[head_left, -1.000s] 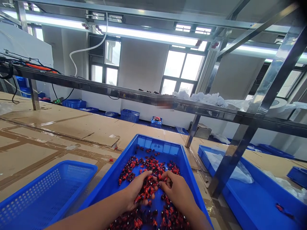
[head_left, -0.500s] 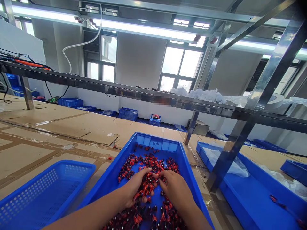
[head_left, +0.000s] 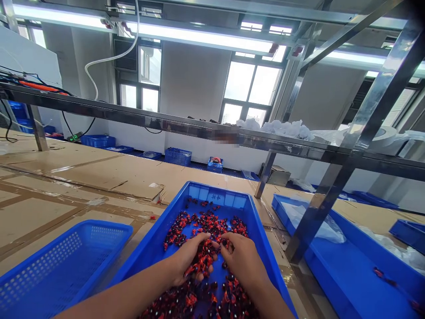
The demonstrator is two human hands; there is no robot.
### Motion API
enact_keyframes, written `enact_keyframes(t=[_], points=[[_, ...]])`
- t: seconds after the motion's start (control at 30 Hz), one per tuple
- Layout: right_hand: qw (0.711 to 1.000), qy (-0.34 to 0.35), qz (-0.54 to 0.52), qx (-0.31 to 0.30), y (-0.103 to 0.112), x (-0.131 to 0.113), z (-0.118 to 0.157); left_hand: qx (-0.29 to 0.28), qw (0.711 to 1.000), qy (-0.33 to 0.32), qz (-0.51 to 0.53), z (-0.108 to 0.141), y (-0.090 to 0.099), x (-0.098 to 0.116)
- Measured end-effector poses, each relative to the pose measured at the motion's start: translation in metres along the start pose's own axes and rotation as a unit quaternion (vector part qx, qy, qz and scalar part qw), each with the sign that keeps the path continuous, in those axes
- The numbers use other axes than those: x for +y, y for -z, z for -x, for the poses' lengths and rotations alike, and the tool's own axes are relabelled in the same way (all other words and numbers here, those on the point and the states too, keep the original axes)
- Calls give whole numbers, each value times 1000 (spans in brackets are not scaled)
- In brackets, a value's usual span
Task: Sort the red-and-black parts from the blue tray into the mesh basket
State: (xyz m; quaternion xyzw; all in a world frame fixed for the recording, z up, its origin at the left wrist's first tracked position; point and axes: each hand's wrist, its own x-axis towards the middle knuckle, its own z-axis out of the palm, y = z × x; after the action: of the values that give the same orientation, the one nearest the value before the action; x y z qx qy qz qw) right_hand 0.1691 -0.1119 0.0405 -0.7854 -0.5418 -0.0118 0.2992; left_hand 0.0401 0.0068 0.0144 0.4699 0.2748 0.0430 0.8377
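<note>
In the head view, the left hand (head_left: 191, 258) and right hand (head_left: 241, 259) are both curled, grasping clumps of small red-and-black pieces (head_left: 206, 226) heaped inside a blue plastic tray (head_left: 215, 195) at six o'clock. A perforated blue basket (head_left: 66, 270) sits at seven o'clock, a shallow blue tray (head_left: 348, 270) at four.

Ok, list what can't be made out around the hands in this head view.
All in the head view:
Whatever the left hand and right hand hold: hidden by their curled fingers.
Exact kind of the small red-and-dark pieces: too small.
Near end of the blue plastic tray: cut off by the bottom edge.
Marking on the tray's far wall: too small to read.
Patch on the steel shelf rail: blurred out.
</note>
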Motion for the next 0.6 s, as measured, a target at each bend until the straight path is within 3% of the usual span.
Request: enact_keyframes(t=[0.13, 0.2, 0.23, 0.33, 0.4, 0.47, 0.53, 0.6], points=[[998, -4, -56, 23, -1, 1, -1, 1, 1000, 18, 0, -4, 2, -3], [986, -33, -162, -1, -1, 1, -1, -2, 1000, 21, 0, -6, 2, -4], [966, -65, -248, -39, -1, 2, -1, -3, 1000, 21, 0, -7, 3, -4], [856, -154, -466, -164, 1, 9, -3, -4, 1000, 23, 6, -6, 4, -4], [806, -170, -536, -185, 1, 15, -5, -6, 1000, 24, 15, -6, 4, -3], [785, -167, -571, -174, -1, 19, -7, -6, 999, 28, 24, -5, 4, -2], [793, -167, -562, -165, -6, 22, -8, -6, 999, 30, 28, -5, 4, -1], [846, -142, -493, -148, -10, 22, -8, -6, 999, 26, 22, -6, 3, -1]])
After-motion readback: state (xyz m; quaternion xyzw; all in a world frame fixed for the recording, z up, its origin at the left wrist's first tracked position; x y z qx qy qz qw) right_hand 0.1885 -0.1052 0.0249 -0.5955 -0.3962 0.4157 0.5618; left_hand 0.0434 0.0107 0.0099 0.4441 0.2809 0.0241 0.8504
